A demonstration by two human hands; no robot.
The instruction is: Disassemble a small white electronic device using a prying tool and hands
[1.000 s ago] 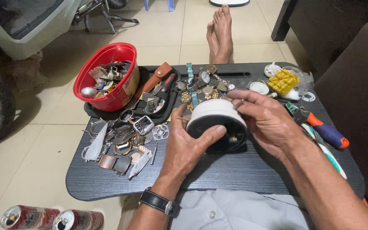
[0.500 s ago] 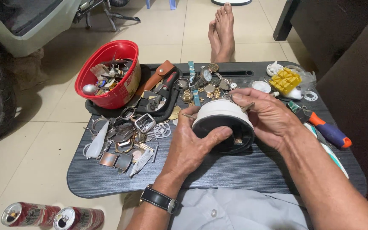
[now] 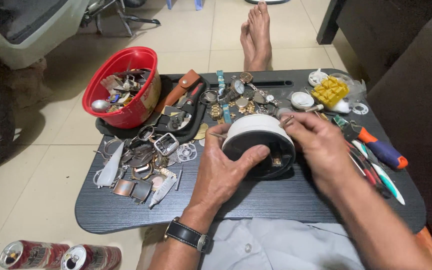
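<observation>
My left hand grips a round white container with a black inside, tilted toward me on the black lap table. A small part lies inside it. My right hand hovers at the container's right rim and pinches a thin metal tool between its fingertips. A black watch sits on my left wrist.
A red bowl of metal parts stands at the table's back left. Watch cases and bands are scattered left, watches behind. A yellow holder and screwdrivers lie right. Two cans lie on the floor; bare feet beyond.
The container has tipped a little more toward me in my left hand. My right hand has shifted slightly at its rim.
</observation>
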